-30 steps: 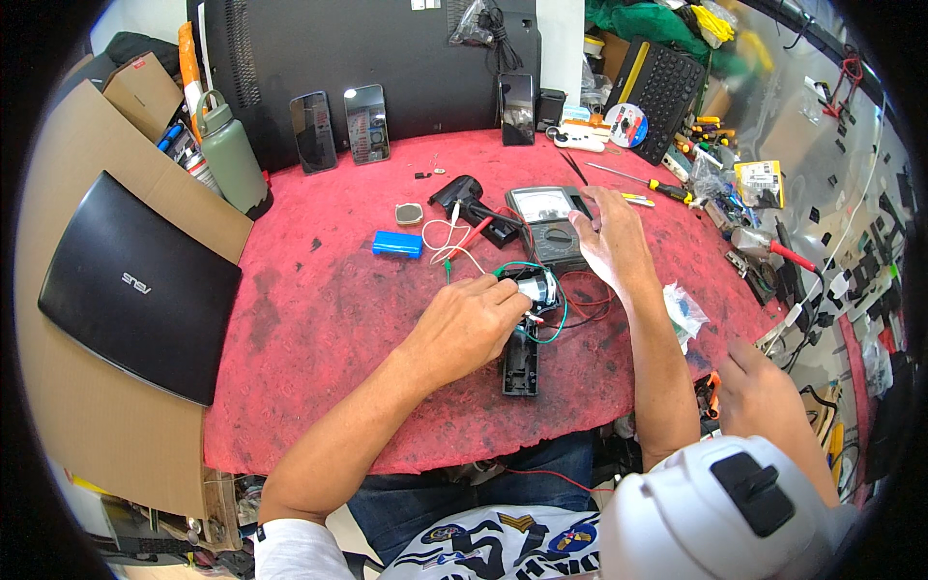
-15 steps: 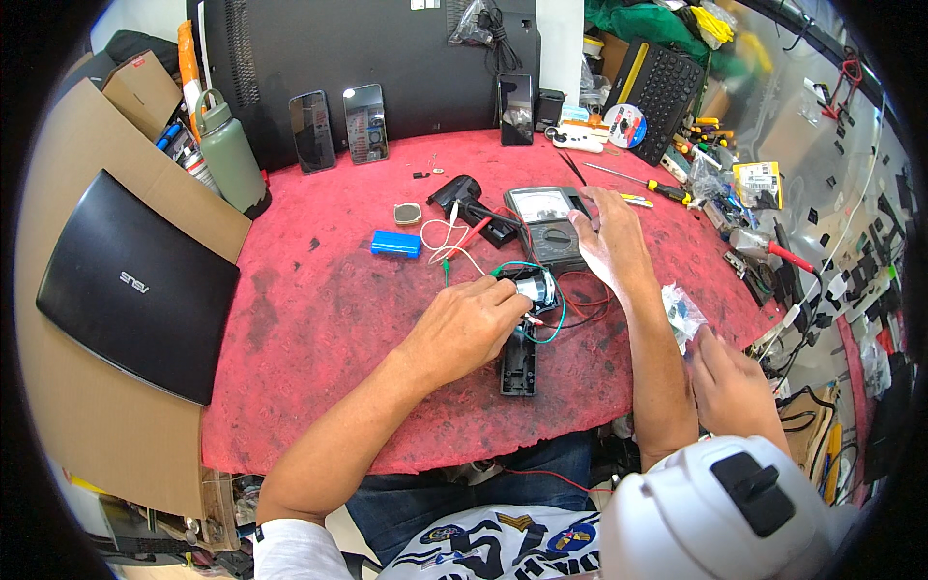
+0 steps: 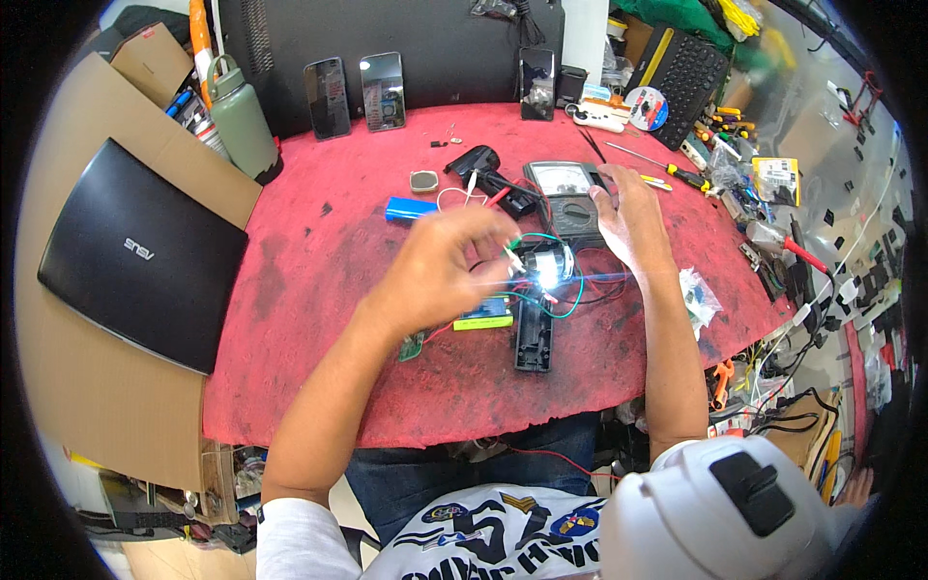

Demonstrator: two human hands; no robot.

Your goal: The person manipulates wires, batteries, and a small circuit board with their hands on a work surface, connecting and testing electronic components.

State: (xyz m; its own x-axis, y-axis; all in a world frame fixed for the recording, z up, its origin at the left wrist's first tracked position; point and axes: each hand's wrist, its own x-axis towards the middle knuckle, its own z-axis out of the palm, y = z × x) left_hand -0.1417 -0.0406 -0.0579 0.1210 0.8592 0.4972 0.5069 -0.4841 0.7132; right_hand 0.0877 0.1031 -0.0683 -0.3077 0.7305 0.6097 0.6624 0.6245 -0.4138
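Observation:
My left hand (image 3: 449, 261) is raised with curled fingers beside a white lead (image 3: 514, 259); what its fingertips hold is unclear. Just right of it is an opened black handheld device (image 3: 534, 333), its lamp (image 3: 549, 269) glowing, with green and red wires around it. A yellow-green battery pack (image 3: 483, 321) and a circuit board (image 3: 410, 346) lie below my left hand. My right hand (image 3: 628, 215) rests with bent, separated fingers on the right edge of an analog multimeter (image 3: 565, 213). Behind are a black housing (image 3: 476, 164), a blue battery (image 3: 404, 209) and a small metal piece (image 3: 423, 181).
A laptop (image 3: 135, 280) and a green flask (image 3: 242, 130) are left; phones (image 3: 382, 92) stand behind. Screwdrivers (image 3: 688, 177), a plastic bag (image 3: 698, 300) and clutter line the right. A white helmet (image 3: 710, 512) and another person's hand (image 3: 854, 491) are at lower right.
My left hand has lifted and shifted left, revealing the battery pack and board. The lamp now glows. The other person's hand has withdrawn toward the lower right. The view has shifted slightly.

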